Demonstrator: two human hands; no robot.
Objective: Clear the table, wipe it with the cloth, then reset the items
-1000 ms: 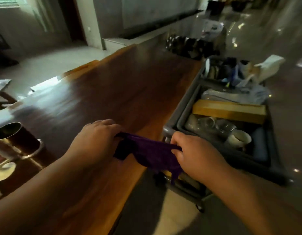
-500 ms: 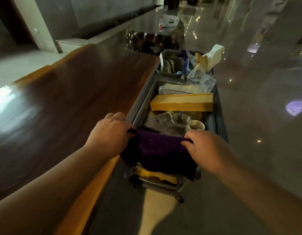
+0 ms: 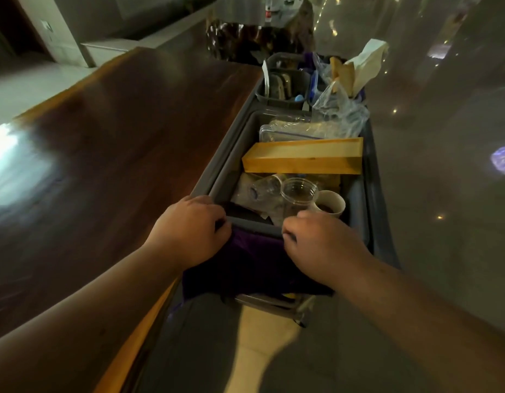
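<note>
A dark purple cloth (image 3: 254, 265) hangs over the near rim of a grey cart (image 3: 369, 222) that stands against the right side of the long wooden table (image 3: 109, 143). My left hand (image 3: 193, 232) grips the cloth's left top corner at the rim. My right hand (image 3: 319, 245) pinches its right top edge. Inside the cart bin lie a wooden box (image 3: 302, 160), a clear plastic cup (image 3: 298, 194), a white cup (image 3: 330, 204) and a crushed clear bottle (image 3: 265, 188).
A smaller grey tub (image 3: 285, 86) with utensils, plastic bags (image 3: 339, 112) and a white paper bag (image 3: 367, 61) fill the cart's far end. Glossy floor (image 3: 444, 194) lies to the right. A dark patterned object (image 3: 245, 41) stands beyond the table's far end.
My view swung right from the table to the cart. Both hands carried the purple cloth off the table edge and lowered it over the cart's near rim.
</note>
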